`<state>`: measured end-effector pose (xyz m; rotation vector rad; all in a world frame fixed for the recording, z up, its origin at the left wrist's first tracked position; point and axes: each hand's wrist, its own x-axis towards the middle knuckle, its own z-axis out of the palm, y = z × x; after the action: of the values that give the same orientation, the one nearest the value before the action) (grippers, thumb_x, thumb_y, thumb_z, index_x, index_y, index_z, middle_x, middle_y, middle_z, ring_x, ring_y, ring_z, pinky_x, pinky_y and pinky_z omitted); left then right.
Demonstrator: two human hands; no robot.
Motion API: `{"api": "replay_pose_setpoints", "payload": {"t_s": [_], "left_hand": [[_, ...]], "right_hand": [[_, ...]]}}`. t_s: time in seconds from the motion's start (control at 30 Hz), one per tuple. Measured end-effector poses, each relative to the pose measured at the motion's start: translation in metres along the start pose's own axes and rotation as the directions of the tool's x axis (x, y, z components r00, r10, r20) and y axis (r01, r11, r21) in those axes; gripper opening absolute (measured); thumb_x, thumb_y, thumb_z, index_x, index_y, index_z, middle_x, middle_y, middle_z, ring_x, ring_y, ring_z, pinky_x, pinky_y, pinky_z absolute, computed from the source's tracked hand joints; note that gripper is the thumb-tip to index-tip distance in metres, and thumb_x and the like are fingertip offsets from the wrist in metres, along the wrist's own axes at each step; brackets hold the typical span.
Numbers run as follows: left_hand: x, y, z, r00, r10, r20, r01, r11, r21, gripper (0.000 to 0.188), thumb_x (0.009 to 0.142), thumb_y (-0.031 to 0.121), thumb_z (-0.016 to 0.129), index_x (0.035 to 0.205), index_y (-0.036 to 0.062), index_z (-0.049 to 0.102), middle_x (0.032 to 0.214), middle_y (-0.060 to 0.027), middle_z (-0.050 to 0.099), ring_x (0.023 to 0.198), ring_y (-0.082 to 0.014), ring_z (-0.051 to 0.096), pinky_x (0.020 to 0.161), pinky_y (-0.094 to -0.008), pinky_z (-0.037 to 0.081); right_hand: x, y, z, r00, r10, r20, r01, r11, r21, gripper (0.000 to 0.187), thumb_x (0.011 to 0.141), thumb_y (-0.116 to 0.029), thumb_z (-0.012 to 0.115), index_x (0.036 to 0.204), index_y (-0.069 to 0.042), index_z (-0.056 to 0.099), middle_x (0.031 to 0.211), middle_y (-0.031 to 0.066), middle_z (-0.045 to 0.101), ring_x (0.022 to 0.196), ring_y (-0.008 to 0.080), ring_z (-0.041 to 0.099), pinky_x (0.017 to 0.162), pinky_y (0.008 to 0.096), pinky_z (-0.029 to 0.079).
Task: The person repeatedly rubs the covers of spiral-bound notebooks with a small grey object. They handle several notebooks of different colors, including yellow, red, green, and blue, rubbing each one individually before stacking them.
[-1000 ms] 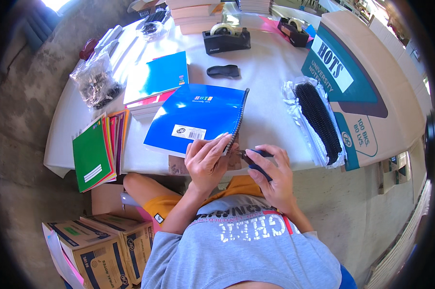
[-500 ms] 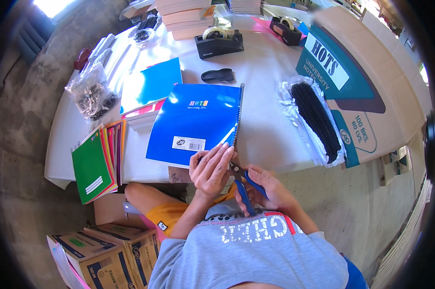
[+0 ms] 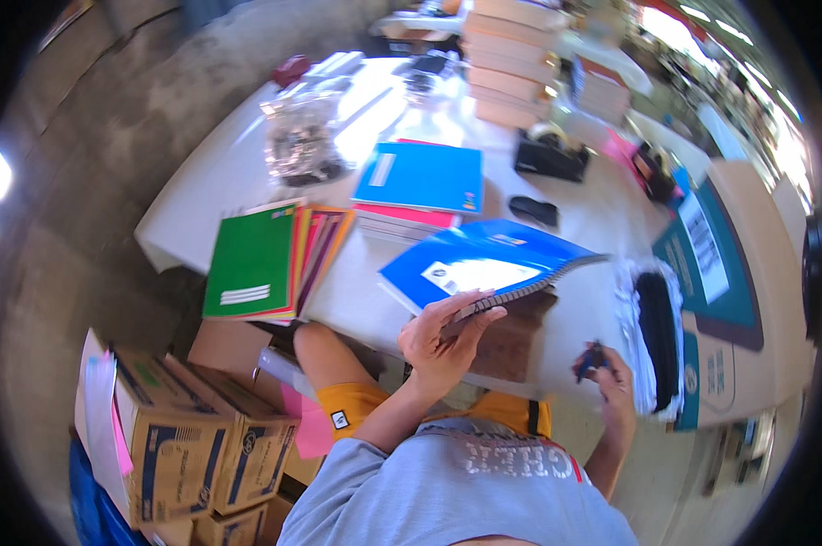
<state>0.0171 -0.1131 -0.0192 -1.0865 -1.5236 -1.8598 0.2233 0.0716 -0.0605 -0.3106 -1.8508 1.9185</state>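
A blue spiral notebook (image 3: 511,246) is tilted up over the table's near edge, its dark coil spine toward me. My left hand (image 3: 443,341) grips it at one end of the spine, thumb and fingers on either side. Out to the right, my right hand (image 3: 614,382) is closed on blue-handled pliers (image 3: 594,360), blurred by motion and away from the notebook. Close to that hand lies a bundle of black binding coils (image 3: 659,337) in a white wrapper.
Left of the notebook are lighter blue notebooks (image 3: 420,177) in a stack and fanned notebooks with a green one (image 3: 252,259) on top. Tape dispensers (image 3: 552,156), a small black object (image 3: 533,211) and tall book stacks (image 3: 507,73) stand farther back. Cartons (image 3: 179,455) are at lower left, a large carton (image 3: 748,364) at right.
My right hand has drawn the pliers away from the spine to the right. The notebook has swung from lying nearly flat to tilted, spine toward me. The view has turned left.
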Motion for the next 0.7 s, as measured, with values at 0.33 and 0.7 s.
{"api": "replay_pose_setpoints", "payload": {"t_s": [0.33, 0.7], "left_hand": [[0.094, -0.034, -0.163, 0.449, -0.317, -0.835, -0.067, 0.921, -0.385, 0.026, 0.089, 0.005, 0.055, 0.111, 0.009, 0.04, 0.094, -0.0086, 0.055, 0.084, -0.0156, 0.057, 0.067, -0.024, 0.05], [0.03, -0.132, -0.342, 0.561, 0.199, -0.803, 0.77, 0.232, 0.595, 0.023, 0.08, 0.02, 0.063, 0.099, 0.0063, 0.061, 0.093, -0.0157, 0.066, 0.082, -0.0322, 0.063, 0.073, -0.0414, 0.049]], "right_hand": [[0.091, 0.073, -0.037, 0.926, -0.118, -0.358, -0.337, 0.166, -0.927, 0.038, 0.087, -0.031, 0.055, 0.122, -0.016, 0.053, 0.11, 0.0089, 0.055, 0.102, 0.0303, 0.054, 0.084, 0.0437, 0.043], [0.101, 0.04, -0.03, 0.851, -0.426, -0.306, -0.259, 0.167, -0.951, 0.048, 0.08, -0.018, 0.064, 0.126, -0.01, 0.05, 0.13, 0.0197, 0.041, 0.122, 0.0361, 0.039, 0.101, 0.0422, 0.031]]}}
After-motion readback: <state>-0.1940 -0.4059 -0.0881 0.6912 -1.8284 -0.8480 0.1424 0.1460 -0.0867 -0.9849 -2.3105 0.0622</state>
